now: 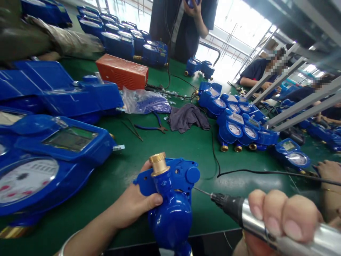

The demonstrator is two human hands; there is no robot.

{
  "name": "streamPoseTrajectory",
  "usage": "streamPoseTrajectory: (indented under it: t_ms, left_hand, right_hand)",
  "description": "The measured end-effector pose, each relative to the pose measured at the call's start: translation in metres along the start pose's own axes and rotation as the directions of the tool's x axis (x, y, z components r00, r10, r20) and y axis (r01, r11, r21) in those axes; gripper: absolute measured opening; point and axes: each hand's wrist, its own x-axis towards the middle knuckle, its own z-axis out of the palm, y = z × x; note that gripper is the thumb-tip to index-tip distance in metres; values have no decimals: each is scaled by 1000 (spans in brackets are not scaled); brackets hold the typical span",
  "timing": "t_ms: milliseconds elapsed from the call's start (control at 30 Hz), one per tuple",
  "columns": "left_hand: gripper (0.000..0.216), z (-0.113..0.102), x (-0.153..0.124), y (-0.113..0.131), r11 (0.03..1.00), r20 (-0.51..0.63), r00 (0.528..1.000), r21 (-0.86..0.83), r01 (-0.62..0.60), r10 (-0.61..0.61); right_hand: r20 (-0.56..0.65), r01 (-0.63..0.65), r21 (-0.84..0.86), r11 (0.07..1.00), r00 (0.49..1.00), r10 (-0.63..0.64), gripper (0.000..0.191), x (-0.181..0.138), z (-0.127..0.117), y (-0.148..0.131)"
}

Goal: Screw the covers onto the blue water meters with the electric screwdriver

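A blue water meter (170, 217) with a threaded brass end is tilted up near the table's front edge, its underside facing me. My left hand (141, 201) grips it from the left, thumb lying on the blue body. In my right hand (282, 217) is an electric screwdriver (231, 208) with a silver barrel and black nose, fingers wrapped round it. Its thin bit points left and its tip is close to the right side of the meter's blue cover plate (181, 170); whether it touches, I cannot tell.
Large blue meters (53, 153) crowd the left; more meters (234, 121) stand at right. Blue-handled pliers (151, 127), a dark cloth (188, 118), a plastic bag (146, 101) and an orange box (122, 71) lie ahead. A black cable (253, 171) crosses the table. Other people work around it.
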Motion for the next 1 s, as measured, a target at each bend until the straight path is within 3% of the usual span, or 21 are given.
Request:
streamPoseTrajectory:
  t_ms: [133, 233, 300, 367, 467, 567, 600, 667, 733, 800, 1000]
  left_hand:
    - [103, -2, -1, -2, 1000, 13, 1000, 6, 14, -14]
    - [104, -1, -1, 0, 1000, 42, 999, 17, -3, 3]
    - [105, 0, -1, 2, 998, 44, 999, 49, -29, 27]
    - [107, 2, -1, 4, 998, 44, 998, 48, -37, 35]
    - [108, 5, -1, 3, 996, 75, 997, -90, -16, 23]
    - [101, 7, -1, 1, 979, 106, 994, -203, -17, 39]
    - [98, 7, -1, 1, 977, 111, 993, -214, -23, 48]
    - [91, 7, -1, 0, 976, 119, 991, -214, -32, 59]
    - [87, 7, 0, 0, 981, 109, 992, -191, -43, 65]
    - [88, 7, 1, 0, 982, 102, 992, -182, -51, 71]
    - [108, 9, 0, -1, 977, 110, 992, -207, -43, 67]
  right_hand:
    - [113, -80, 0, 997, 990, 79, 19, -13, -4, 10]
    - [217, 9, -16, 1000, 976, -5, 13, -12, 2, 15]
    - [299, 61, -17, 998, 953, -53, 19, -10, 11, 14]
    - [252, 61, -45, 997, 967, -47, 27, -9, 19, 10]
    - [135, 35, -46, 998, 990, -28, 33, -10, 23, 5]
    - [340, -8, -31, 999, 940, 18, 44, -8, 22, 6]
    - [353, -27, -47, 999, 935, 42, 40, -8, 24, 8]
    - [281, 42, -56, 998, 959, -25, 17, -8, 31, 13]
    - [173, 129, -86, 988, 978, -112, 30, -12, 42, 19]
    - [98, 120, -140, 983, 989, -107, 40, -17, 53, 24]
    - [21, 140, -160, 977, 990, -139, 37, -27, 59, 33]
